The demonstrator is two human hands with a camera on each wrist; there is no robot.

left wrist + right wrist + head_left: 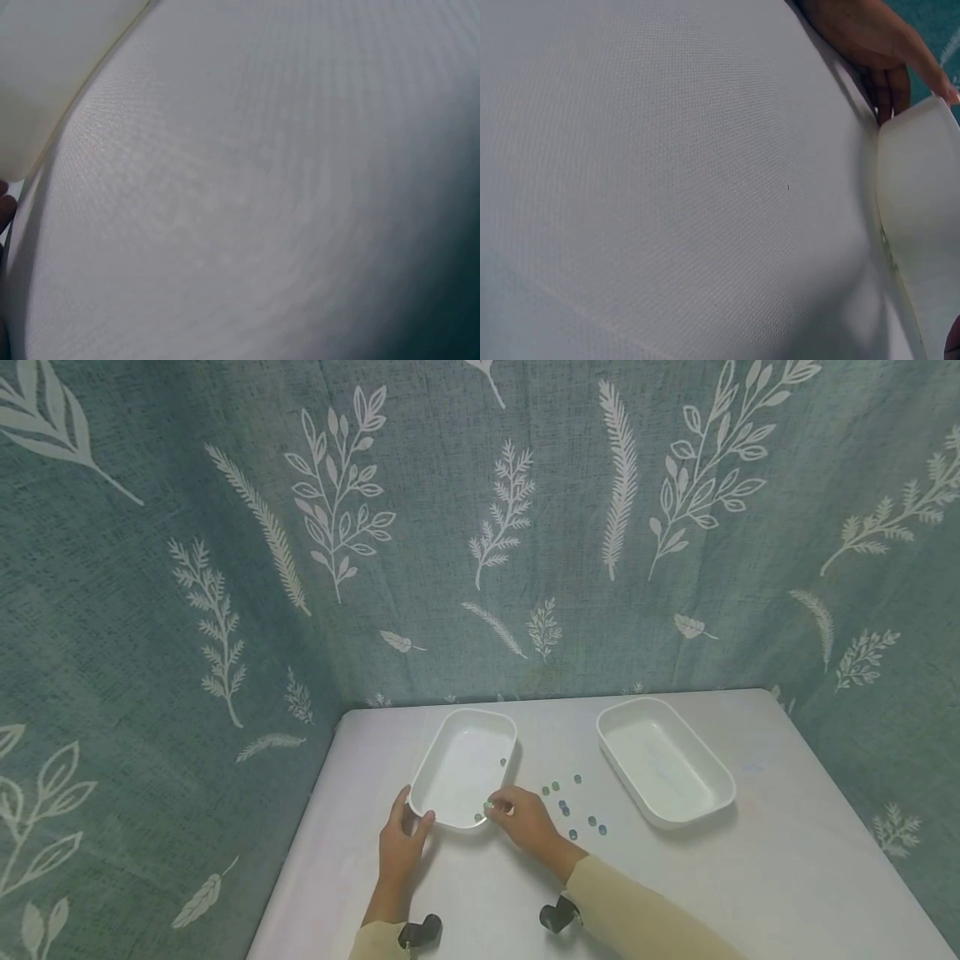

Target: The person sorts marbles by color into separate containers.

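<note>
My left hand (401, 843) grips the near left corner of a white tray (459, 714), thumb at the front rim and fingers along the side. In the right wrist view the left hand (881, 45) shows at that tray's corner. Over the tray's near right corner, my right hand (525, 820) pinches a small green glass pebble (488, 806) between thumb and fingertips. Inside this tray lie a green pebble (477, 817) close to the fingertips and a bluish pebble (502, 762) by the right wall.
Several loose pebbles, such as a blue pebble (577, 779) and a green pebble (556, 786), lie on the white table (787, 860) between the trays. A second white tray (723, 785) stands to the right. Patterned green cloth (450, 527) hangs behind the table.
</note>
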